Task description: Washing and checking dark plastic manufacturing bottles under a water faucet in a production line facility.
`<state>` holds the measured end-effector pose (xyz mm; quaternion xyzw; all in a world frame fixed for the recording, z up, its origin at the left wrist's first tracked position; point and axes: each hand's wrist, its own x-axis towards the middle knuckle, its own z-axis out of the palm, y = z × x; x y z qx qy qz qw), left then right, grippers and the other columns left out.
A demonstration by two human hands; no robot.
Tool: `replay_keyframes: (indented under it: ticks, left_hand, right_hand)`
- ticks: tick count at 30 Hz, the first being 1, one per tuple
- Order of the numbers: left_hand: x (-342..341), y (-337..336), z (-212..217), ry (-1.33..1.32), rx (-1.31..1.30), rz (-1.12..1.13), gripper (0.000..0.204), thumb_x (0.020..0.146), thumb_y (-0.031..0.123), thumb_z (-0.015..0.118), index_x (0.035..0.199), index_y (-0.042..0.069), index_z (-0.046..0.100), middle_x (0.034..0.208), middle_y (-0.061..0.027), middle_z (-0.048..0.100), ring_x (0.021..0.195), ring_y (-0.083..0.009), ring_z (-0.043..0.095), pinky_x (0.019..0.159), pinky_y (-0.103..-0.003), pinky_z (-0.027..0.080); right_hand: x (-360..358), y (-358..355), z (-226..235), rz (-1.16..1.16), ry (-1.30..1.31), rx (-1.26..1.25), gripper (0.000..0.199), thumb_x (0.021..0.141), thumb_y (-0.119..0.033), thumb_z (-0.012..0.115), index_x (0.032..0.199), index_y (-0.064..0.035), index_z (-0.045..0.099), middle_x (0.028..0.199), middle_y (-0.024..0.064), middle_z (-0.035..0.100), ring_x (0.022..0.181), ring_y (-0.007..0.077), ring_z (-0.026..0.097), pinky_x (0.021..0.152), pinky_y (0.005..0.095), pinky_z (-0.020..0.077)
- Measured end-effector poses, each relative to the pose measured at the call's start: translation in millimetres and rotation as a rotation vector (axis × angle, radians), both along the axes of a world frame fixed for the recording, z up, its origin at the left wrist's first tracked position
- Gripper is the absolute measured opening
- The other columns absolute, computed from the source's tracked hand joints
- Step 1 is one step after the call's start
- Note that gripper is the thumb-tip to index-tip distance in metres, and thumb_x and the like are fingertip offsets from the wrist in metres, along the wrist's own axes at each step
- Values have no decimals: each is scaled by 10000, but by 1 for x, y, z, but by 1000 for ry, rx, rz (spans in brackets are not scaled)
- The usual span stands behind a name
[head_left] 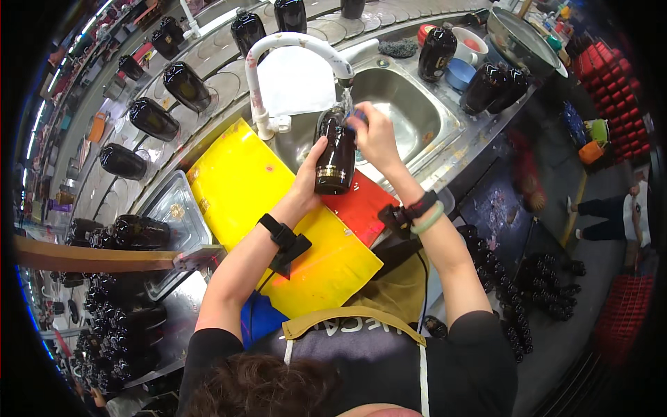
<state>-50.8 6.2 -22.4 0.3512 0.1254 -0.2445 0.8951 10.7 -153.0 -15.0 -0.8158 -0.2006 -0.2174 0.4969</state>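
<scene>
Sink [417,128], hands [376,137] either side of bottle [335,156].

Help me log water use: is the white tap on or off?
On: under the white tap, clear water falls at the neck of the dark bottle in the left hand.

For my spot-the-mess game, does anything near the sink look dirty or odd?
Yes, a bit: the white tap has reddish smudges, the sink rim has brownish stains, and the red sheet has pale specks, so they look grubby. The dark bottle in the left hand shows no damage I can see.
</scene>
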Motion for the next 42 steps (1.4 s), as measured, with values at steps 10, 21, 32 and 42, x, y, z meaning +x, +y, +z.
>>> replay_keyframes:
  ticks: [10,21,32,42]
  left_hand:
    - [2,0,-3,21,-1,-14,472,964,475,557,1182,59,599,949,-72,697,808,-176,701,720,-320,592]
    - [2,1,-3,5,4,-27,475,973,466,546,1197,50,598,949,-75,703,796,-185,704,716,-333,594]
    - [3,3,-7,26,-46,-14,469,973,460,552,1194,50,602,973,-78,700,814,-187,701,724,-323,589]
    - [-13,-11,-6,-132,421,111,570,860,330,767,1213,6,458,1066,-124,647,894,-182,676,745,-327,581]
  right_hand:
    - [4,-5,3,17,60,-37,124,883,-33,631,986,34,614,740,147,666,582,196,650,520,326,505]
    - [-1,-10,5,104,101,-34,181,865,-19,633,1035,37,601,817,190,638,580,244,647,535,343,509]
    - [3,-9,3,96,143,-5,152,879,-32,632,1010,35,592,801,140,642,565,193,632,520,317,500]
    - [21,-10,5,-246,94,22,226,912,-171,662,1016,21,606,812,184,678,703,287,692,644,380,521]
